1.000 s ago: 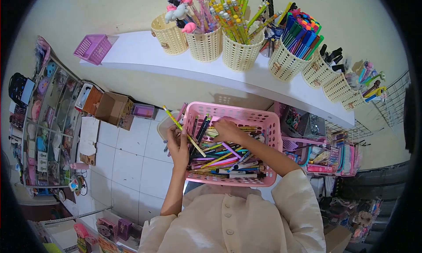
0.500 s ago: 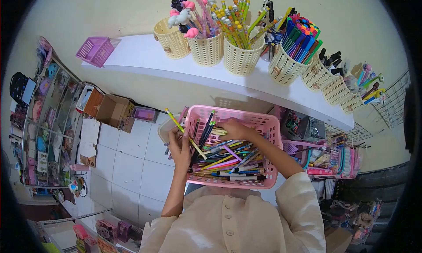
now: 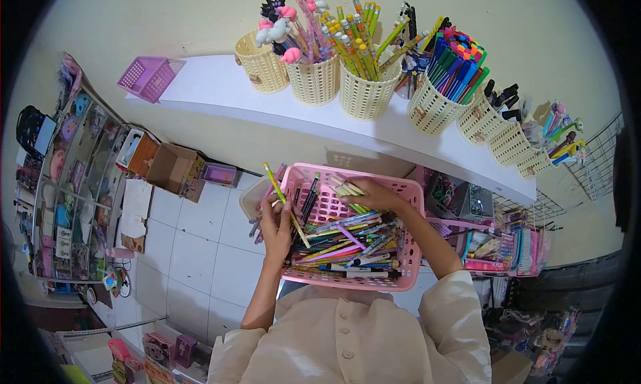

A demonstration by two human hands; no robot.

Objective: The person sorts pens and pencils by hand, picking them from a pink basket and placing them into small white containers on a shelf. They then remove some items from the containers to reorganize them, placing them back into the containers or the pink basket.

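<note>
A pink perforated basket (image 3: 334, 281) full of loose pens and pencils is in front of my body. My left hand (image 3: 275, 229) is at its left side, fingers closed round a yellow pencil (image 3: 274, 180) that slants up past the rim. Dark pens (image 3: 310, 198) lean inside the basket just right of that hand. Over the back of the basket, my right hand (image 3: 374, 194) has its fingers round a small bunch of pale yellow-green pencils (image 3: 348, 190). Beneath it lies a mixed heap of pens (image 3: 350, 240), with a purple pen (image 3: 351, 236) on top.
A white shelf (image 3: 207, 84) runs along the wall, bearing cream woven cups of pencils (image 3: 369, 97) and markers (image 3: 435, 110), plus a purple basket (image 3: 148, 79). Beside the pink basket is a pale container (image 3: 252, 200). Boxes (image 3: 175, 167) and a display case (image 3: 73, 197) stand left.
My right hand has shifted slightly right with the pale pencils, and more of the basket's back wall shows. The yellow pencil in my left hand stands steeper.
</note>
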